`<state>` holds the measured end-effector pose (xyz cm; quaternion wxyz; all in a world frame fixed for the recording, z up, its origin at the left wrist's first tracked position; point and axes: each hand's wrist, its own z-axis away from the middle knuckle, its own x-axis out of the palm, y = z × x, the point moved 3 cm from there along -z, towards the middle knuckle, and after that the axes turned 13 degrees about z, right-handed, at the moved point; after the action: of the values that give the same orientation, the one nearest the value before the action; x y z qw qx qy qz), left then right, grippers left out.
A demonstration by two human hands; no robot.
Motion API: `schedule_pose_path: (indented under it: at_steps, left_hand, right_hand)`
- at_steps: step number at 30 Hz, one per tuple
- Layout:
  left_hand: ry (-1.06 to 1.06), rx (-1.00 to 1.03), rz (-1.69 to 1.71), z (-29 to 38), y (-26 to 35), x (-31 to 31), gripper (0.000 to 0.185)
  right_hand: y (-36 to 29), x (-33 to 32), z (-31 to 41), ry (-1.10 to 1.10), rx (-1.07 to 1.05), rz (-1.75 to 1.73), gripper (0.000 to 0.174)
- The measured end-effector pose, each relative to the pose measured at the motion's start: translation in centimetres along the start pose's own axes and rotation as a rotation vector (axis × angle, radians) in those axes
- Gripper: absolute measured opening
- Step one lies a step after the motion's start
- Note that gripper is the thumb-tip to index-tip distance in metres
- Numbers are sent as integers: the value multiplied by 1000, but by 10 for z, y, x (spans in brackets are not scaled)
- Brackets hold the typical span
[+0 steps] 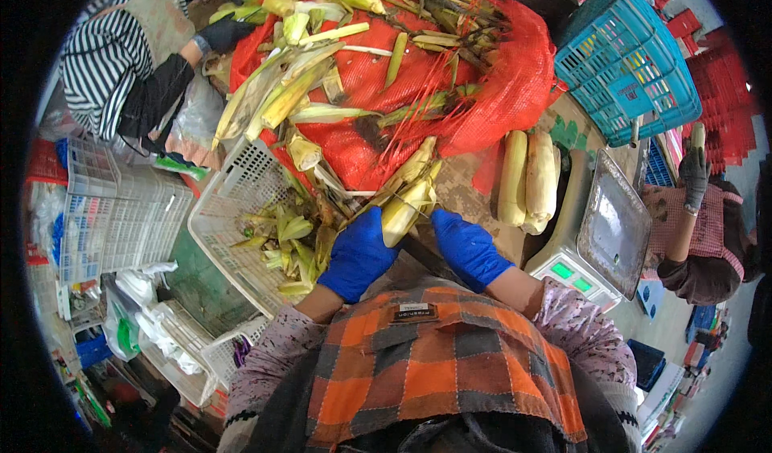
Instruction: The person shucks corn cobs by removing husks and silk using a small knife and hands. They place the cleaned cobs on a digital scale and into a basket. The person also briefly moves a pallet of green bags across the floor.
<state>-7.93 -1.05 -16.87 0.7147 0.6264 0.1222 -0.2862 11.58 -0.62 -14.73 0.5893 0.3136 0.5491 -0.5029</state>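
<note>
My left hand [364, 253], in a blue glove, is closed around the lower end of a husked ear of corn [403, 210] with pale green leaves, its far end pointing away from me. Against the ear's right side, my right hand [469, 248], also gloved in blue, grips something thin and dark that crosses the husk; it looks like a knife blade, but its handle is hidden in the glove. Beyond both hands lies a red mesh sack [368, 91] strewn with corn husks [283, 100]. Several trimmed ears of corn [528, 175] lie together to the right.
A white plastic basket [211, 236] with husk scraps stands at left. At right are a digital scale [594, 230] and a teal plastic crate [630, 67]. One co-worker's gloved hands [226, 34] are at upper left; another's gloved hand [695, 172] holds an ear at far right.
</note>
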Motion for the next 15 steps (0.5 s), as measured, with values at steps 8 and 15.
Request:
schedule_pose_path:
  at_steps: [8, 15]
  left_hand:
    - [-273, -152, 210, -13, -7, -6, 78]
    - [-137, -153, 199, -4, -3, -3, 64]
  right_hand:
    - [-4, 9, -20, 72, -86, 1, 22]
    - [2, -2, 6, -118, 56, -85, 17]
